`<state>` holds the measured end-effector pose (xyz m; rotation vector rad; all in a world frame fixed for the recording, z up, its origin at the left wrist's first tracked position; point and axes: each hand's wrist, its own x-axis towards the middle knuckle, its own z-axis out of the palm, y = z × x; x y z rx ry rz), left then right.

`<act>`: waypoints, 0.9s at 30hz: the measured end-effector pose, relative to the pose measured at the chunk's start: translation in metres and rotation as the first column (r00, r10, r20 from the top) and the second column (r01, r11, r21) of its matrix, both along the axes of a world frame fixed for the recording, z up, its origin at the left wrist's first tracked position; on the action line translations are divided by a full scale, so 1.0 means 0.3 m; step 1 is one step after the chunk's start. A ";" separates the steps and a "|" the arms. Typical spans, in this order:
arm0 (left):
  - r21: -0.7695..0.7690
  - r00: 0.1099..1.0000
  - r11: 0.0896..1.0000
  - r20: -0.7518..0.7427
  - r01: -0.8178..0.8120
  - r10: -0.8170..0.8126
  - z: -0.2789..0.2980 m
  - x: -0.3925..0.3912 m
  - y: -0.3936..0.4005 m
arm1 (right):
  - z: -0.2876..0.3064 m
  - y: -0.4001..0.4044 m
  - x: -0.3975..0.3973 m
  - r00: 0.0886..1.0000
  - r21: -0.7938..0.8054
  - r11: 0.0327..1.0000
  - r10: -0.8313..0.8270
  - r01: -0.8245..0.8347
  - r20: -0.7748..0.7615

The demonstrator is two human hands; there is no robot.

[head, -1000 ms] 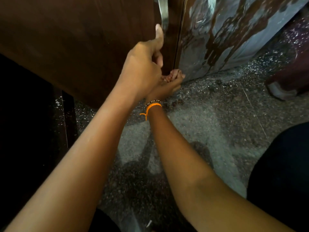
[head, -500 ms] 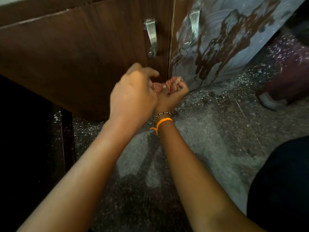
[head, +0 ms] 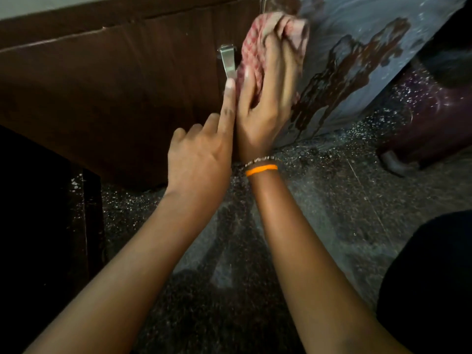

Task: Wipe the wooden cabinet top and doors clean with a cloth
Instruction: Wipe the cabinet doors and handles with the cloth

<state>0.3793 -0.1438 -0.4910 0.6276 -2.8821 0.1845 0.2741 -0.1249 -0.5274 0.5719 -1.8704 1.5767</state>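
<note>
A person's right hand (head: 265,98) clutches a bunched red-and-white checked cloth (head: 251,51) against the front of a dark wooden cabinet (head: 107,98), right at the seam where its two doors meet. The soft, crumpled fabric runs lengthwise up the door, its loose end spilling past the fingertips toward the upper edge. The left door (head: 127,80) shows smooth, dull brown wood grain; the right door (head: 362,60) is glossy, streaked with pale sheen around irregular dark patches. A flat, brushed-metal handle (head: 228,60) stands upright on the left door, just beside the cloth. The left hand (head: 201,154) holds nothing: its index finger stretches straight up, tip touching the lower end of the handle, the other fingers loosely bent. An orange band (head: 261,169) and a thin beaded bracelet (head: 259,160) circle the right wrist. Below lies a speckled, polished stone floor (head: 332,200), and a rounded maroon object (head: 429,123) sits at the right
</note>
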 end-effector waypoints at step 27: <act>0.106 0.995 0.994 -0.098 -0.014 0.024 0.035 0.013 -0.049 | -0.093 0.046 0.061 0.963 0.036 0.975 0.209 -0.218 0.168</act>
